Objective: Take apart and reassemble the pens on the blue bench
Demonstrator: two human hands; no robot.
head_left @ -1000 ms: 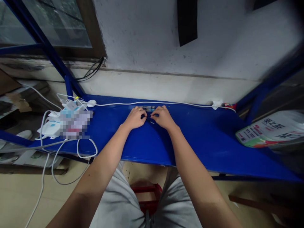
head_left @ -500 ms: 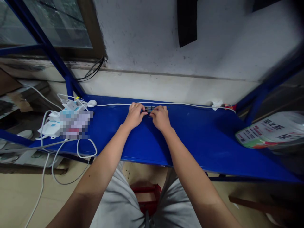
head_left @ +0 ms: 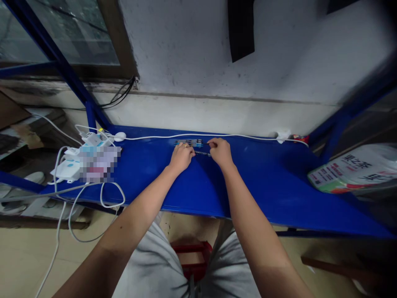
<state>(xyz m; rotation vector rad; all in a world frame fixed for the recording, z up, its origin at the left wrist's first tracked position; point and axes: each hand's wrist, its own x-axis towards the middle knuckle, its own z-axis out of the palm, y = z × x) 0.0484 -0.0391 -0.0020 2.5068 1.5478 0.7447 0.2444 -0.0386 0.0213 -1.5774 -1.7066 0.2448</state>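
Several slim pens (head_left: 189, 142) lie side by side near the back edge of the blue table (head_left: 260, 182). Just in front of them, one pen (head_left: 202, 153) stretches between my two hands. My left hand (head_left: 182, 156) has its fingers closed on the left end of this pen, below the row. At the pen's other end is my right hand (head_left: 220, 150), with thumb and fingers pinched. A thin dark piece also shows by its index fingertip, too small to make out.
White power strips (head_left: 70, 163) with tangled cables sit at the left. A white cord (head_left: 242, 135) runs along the back edge. A large labelled plastic bottle (head_left: 350, 169) lies at the right. White and red wrappers (head_left: 300, 138) are at the back right.
The hands have moved apart, the right one to the right. The row of pens is more exposed, and one pen now shows in front of it between my hands.
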